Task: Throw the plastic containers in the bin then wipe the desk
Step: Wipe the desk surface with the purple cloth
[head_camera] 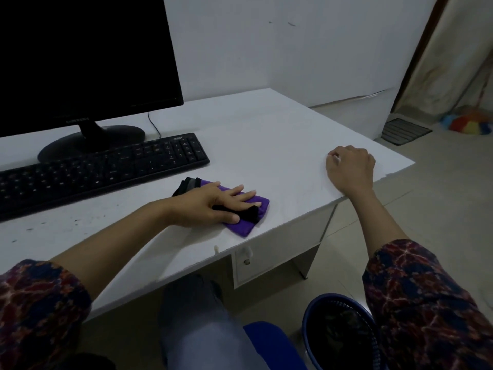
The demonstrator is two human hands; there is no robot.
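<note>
Head view: the left hand (213, 202) lies flat, fingers straight, pressing a folded purple and black cloth (241, 212) onto the white laminate tabletop (266, 134), near the tabletop's near edge and just right of the black computer keyboard (101, 169). The right hand (349, 169) rests on the tabletop's right near corner with its fingers curled under; it seems to hold nothing, though something small and pale shows at the knuckles and I cannot tell what it is. No plastic containers are visible on the tabletop. A round blue mesh bin (341, 332) stands on the floor at the near right, beside the person's knee; its contents are too dark to make out. So the wiping step looks to be in hand.

Risks, as I judge them: the cloth sits close to the near edge, so a stroke toward the person could carry it off onto the floor. Dark specks lie on the tabletop at the near left, in front of the keyboard; a wipe that stays on the right would leave them. A sweep to the left could knock the keyboard or catch the thin black cable (154, 126) behind it, near the black flat monitor (85, 57). Pushing crumbs off the edge would miss the bin unless aimed right.
</note>
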